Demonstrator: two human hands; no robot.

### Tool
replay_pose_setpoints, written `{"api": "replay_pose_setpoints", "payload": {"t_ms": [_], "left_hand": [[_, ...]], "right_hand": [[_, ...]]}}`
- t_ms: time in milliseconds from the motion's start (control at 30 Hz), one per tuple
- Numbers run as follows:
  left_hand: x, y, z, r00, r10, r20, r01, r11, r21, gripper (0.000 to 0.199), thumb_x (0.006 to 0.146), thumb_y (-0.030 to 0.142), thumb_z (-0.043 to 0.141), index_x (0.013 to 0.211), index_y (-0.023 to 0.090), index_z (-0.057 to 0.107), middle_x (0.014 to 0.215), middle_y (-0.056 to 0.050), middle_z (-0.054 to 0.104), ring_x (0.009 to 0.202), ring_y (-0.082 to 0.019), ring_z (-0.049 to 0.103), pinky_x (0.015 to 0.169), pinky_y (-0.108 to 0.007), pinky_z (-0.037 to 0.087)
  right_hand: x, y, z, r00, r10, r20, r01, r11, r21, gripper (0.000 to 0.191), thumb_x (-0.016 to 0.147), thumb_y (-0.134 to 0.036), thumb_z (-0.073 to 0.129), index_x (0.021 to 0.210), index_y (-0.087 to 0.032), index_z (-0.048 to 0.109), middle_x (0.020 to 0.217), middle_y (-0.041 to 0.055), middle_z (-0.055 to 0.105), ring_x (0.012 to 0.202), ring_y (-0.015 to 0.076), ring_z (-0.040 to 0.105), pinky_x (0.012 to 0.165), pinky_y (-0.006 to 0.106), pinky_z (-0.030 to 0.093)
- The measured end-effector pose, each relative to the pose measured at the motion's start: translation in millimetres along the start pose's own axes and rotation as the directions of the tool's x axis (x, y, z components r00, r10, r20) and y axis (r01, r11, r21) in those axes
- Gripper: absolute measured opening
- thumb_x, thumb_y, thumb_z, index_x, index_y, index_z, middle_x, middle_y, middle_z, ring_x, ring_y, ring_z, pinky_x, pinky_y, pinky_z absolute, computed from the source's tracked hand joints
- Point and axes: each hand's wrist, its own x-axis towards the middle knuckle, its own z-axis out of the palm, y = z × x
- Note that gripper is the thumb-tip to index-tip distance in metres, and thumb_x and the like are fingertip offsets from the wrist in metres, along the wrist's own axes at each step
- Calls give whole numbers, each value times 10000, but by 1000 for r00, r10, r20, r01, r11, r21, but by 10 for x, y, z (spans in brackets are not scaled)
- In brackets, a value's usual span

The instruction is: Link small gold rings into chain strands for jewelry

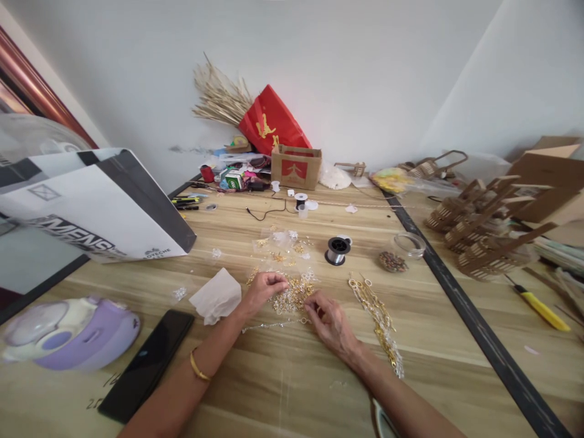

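My left hand (267, 288) is over the left side of a pile of small gold and silver beads and charms (292, 293), its thumb and fingertips pinched together. Whatever is between those fingertips is too small to make out. My right hand (331, 321) rests at the pile's right edge, fingers curled and pressed together by the ring end of a silver chain bracelet (274, 325). That bracelet lies on the table just in front of the pile, stretching leftward. To the right of my right hand lie several finished-looking gold and silver chains (376, 313) in a bundle.
A spool of clear wire (337, 250) and a jar of brown beads (393, 261) stand beyond the hands. At left are a white tissue (218, 296), a black phone (146, 365) and a purple device (86, 334). Woven baskets (483, 237) and a yellow cutter (542, 307) lie right.
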Motion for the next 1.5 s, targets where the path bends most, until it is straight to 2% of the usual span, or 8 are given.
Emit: {"api": "replay_pose_setpoints", "payload": {"t_ms": [167, 367, 733, 1067, 1500], "left_hand": [[-107, 3, 68, 987, -161, 15, 156, 924, -350, 279, 558, 292, 790, 710, 105, 648, 640, -19, 657, 585, -106, 586, 643, -253, 473], [-176, 76, 144, 978, -197, 69, 204, 833, -514, 278, 521, 241, 821, 681, 88, 653, 617, -24, 656, 586, -104, 588, 607, -237, 467], [-191, 93, 185, 974, -219, 50, 209, 800, -563, 326, 463, 242, 854, 670, 84, 658, 662, -62, 705, 579, -109, 608, 623, -237, 484], [-259, 117, 285, 980, -181, 84, 196, 803, -562, 323, 462, 240, 853, 643, 89, 634, 631, -49, 688, 570, -108, 604, 607, -233, 480], [-238, 86, 272, 988, -155, 7, 134, 828, -544, 303, 486, 241, 836, 636, 102, 613, 622, -23, 670, 568, -104, 597, 617, -239, 479]], "right_hand": [[-11, -2, 4, 1000, 1, 3, -1, 1000, -3, 101, 864, -155, 471, 807, -187, 547, 694, 11, 570, 589, 124, 521, 525, 223, 398], [-9, -13, 1, 1000, 8, 8, -8, 1000, -8, 97, 856, -160, 478, 796, -185, 550, 680, 8, 564, 584, 126, 518, 523, 223, 393], [-8, -11, 5, 1000, 16, 14, -16, 1000, -10, 98, 861, -161, 470, 794, -181, 539, 675, 5, 549, 580, 117, 494, 520, 216, 384], [-24, -22, 14, 1000, -22, -1, 22, 1000, -4, 106, 870, -173, 466, 802, -186, 546, 685, 11, 560, 580, 119, 501, 526, 224, 395], [-18, -25, 9, 1000, -12, 15, 12, 1000, -1, 101, 861, -152, 470, 798, -182, 543, 686, 13, 557, 601, 129, 513, 554, 235, 397]]}}
